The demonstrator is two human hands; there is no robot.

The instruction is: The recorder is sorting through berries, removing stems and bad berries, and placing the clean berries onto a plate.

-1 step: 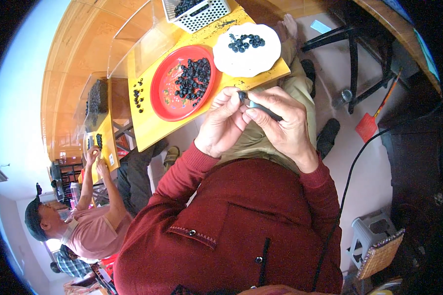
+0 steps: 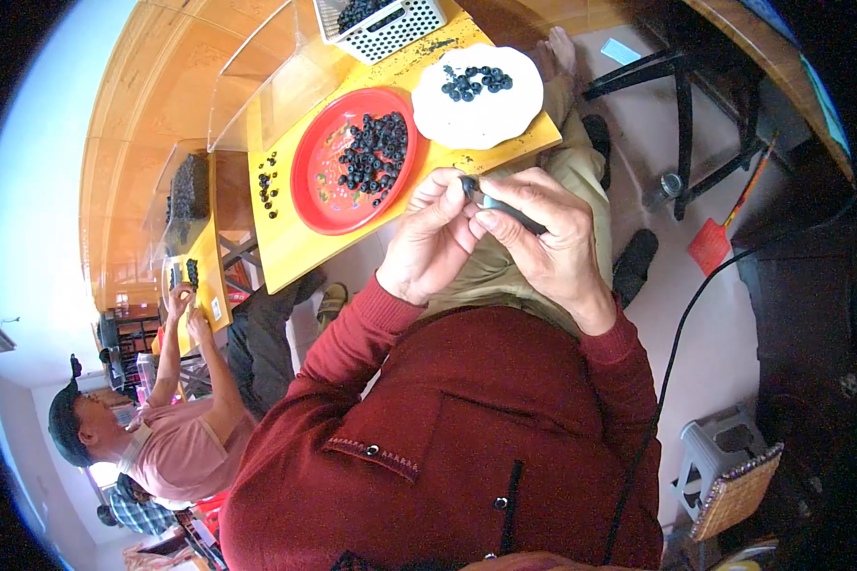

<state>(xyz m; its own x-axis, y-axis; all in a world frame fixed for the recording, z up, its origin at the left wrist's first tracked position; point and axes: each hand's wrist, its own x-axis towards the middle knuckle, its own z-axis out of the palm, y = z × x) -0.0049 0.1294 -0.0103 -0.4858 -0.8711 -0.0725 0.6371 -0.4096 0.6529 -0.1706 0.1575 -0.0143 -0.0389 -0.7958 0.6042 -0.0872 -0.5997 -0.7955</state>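
My left hand pinches a small black bead-like piece between thumb and fingers, just past the table's near edge. Closed around a slim dark-handled tool, my right hand holds its paler end against or very near that piece. The fingers partly hide the tool, so its exact kind does not show. Beyond my hands, a red plate carries many similar black pieces, several with a hole or dimple. A white scalloped dish to its right holds a smaller cluster of them.
On the yellow table several loose pieces lie left of the plate. A white perforated basket stands at the back, beside a clear panel. At left another person works at a second table. A grey stool and black cable are at right.
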